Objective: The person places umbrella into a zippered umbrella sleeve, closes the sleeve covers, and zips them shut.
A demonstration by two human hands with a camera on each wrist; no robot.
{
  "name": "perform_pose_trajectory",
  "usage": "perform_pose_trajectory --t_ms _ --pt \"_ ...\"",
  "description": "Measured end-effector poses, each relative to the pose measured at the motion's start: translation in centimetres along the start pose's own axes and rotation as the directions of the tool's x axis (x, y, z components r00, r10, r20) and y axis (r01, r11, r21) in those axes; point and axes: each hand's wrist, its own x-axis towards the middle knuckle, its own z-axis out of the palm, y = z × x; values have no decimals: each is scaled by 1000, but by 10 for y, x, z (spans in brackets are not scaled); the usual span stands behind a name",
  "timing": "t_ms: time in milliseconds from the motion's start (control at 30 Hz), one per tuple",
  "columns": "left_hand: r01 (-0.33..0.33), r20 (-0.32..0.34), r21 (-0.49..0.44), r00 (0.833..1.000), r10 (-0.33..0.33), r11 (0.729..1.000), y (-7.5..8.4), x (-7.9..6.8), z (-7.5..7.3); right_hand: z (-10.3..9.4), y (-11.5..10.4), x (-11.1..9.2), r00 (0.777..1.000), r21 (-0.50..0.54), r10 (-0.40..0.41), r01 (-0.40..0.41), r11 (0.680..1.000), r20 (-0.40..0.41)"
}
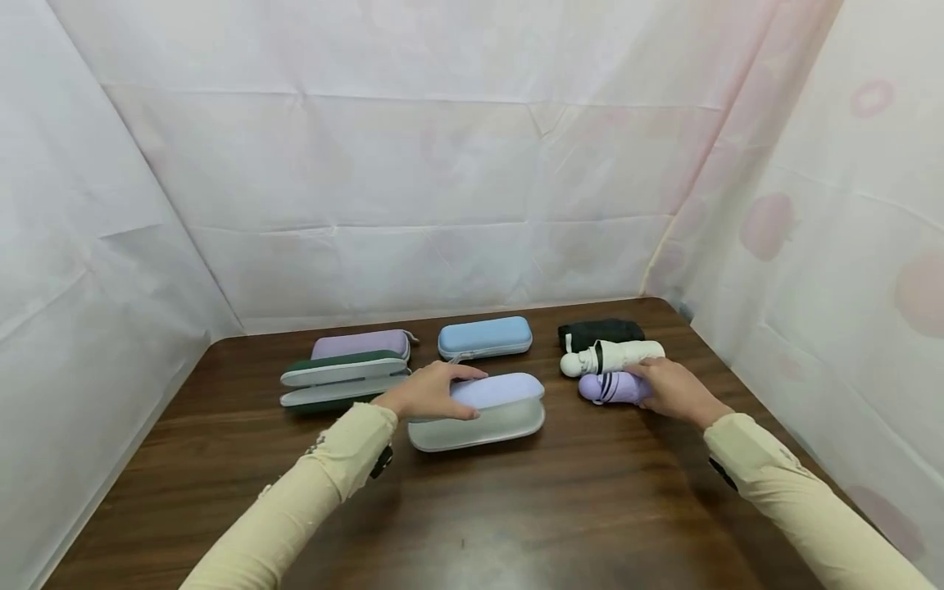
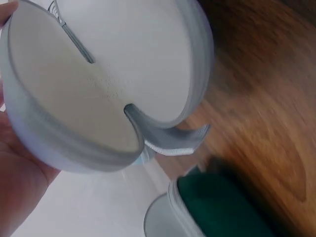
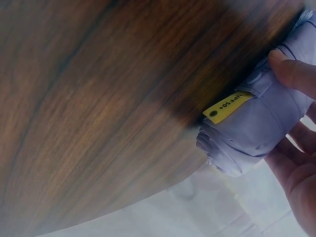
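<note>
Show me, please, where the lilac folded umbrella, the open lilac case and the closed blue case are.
lilac folded umbrella (image 1: 606, 388), head view, on its rolled canopy left of the right hand.
open lilac case (image 1: 509, 389), head view, on its raised lid.
closed blue case (image 1: 484, 336), head view, on its top shell.

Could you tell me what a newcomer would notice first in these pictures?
Most likely the two hands at mid-table: the left hand holds up the lid of an open lavender case, while the right hand grips a folded lavender umbrella. Behind that umbrella lie a white one and a black one; a blue case sits at the back, and an open green case at the left.
</note>
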Motion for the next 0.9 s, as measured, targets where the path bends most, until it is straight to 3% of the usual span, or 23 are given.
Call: perform_pose_trajectory --t_ms 267,700,900 --pt "4 1 -51 1000 -4 999 4 14 5 -4 4 -5 999 -15 -17 17 1000 -30" --pt "72 -6 -67 997 -72 995 -1 7 6 3 10 -2 990 -49 -110 106 993 -92" --pt "80 -9 -51 997 -80 996 6 15 6 -4 15 -8 987 -54 -118 113 992 -109"
